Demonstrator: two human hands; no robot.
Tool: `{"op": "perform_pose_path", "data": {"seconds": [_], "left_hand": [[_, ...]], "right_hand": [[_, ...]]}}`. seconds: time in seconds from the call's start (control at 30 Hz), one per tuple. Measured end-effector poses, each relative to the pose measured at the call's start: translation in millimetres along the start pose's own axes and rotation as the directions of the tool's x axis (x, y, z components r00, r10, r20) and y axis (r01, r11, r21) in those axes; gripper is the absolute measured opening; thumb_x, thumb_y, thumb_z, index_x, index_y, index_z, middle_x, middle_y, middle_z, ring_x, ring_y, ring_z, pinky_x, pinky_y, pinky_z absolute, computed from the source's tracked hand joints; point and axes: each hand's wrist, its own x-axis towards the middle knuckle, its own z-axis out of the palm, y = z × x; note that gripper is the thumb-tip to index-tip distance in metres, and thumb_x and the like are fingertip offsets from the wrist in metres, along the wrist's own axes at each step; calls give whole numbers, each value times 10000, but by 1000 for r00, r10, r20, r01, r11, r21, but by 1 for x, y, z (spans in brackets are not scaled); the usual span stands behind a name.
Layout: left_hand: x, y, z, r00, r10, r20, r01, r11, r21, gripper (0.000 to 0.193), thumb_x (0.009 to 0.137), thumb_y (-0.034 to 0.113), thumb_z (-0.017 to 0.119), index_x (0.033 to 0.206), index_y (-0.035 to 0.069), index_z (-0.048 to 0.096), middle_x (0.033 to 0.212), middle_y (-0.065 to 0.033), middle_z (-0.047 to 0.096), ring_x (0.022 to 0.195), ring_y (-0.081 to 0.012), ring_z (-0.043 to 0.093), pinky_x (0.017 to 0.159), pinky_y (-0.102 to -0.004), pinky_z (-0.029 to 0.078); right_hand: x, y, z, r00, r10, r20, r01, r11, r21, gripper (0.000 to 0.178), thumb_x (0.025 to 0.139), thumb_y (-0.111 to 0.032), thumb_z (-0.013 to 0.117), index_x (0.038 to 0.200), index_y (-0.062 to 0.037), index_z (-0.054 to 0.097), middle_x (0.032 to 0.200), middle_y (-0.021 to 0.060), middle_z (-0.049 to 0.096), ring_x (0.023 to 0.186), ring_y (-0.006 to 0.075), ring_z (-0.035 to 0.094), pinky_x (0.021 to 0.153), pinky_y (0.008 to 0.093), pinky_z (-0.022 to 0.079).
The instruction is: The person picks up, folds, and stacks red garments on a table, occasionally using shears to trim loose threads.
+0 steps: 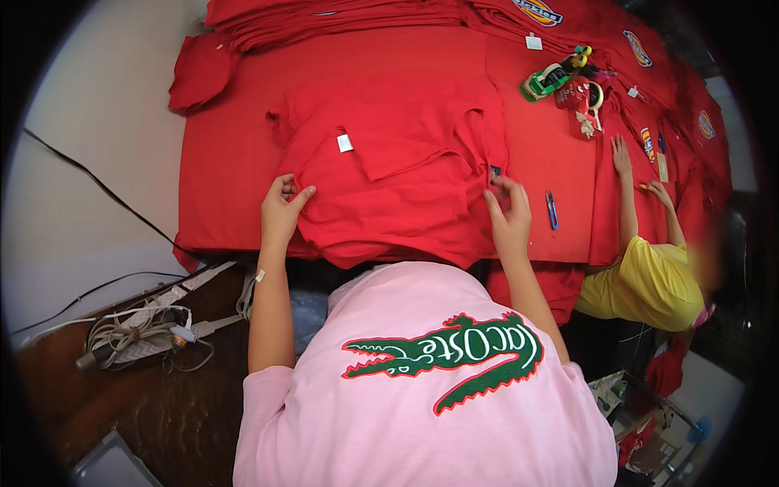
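A red T-shirt (398,195) lies loosely spread on a red-covered table in front of me, wrinkled and partly folded over itself. On its left edge my left hand (286,209) is closed, fingers curled and thumb against the fabric. My right hand (510,219) grips the right edge with thumb and bent fingers, beside a small dark neck label (494,174). A white tag (345,143) shows on the upper part of the cloth. Just right of my right hand lies a pair of blue thread snips (552,210).
Stacked red shirts (341,23) line the far edge. At the right stand a green tape dispenser (545,81) and a red holder (574,96) with tools. A co-worker in a yellow shirt (649,284) handles red garments there. Bundled cables (146,333) lie at the lower left.
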Motion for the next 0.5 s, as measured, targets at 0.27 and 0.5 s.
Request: {"op": "perform_pose_path", "data": {"seconds": [0.27, 0.5], "left_hand": [[3, 39, 16, 994, -32, 102, 6, 970, 241, 554, 746, 83, 851, 1250, -10, 640, 901, -122, 656, 838, -244, 646, 784, -365, 538], [69, 91, -59, 964, 265, -16, -237, 884, 403, 354, 769, 13, 660, 1112, -14, 744, 1063, -265, 721, 1046, -397, 696, 950, -449, 536]], "right_hand": [[101, 1, 55, 930, -297, 215, 327, 937, -120, 311, 867, -72, 732, 1171, -49, 667, 1118, 112, 698, 1155, 285, 615, 980, 391, 496], [181, -162, -49, 894, -400, 202, 208, 770, 603, 134, 1016, 34, 544, 1119, 13, 627, 1014, 13, 672, 976, 85, 630, 914, 262, 514]]}}
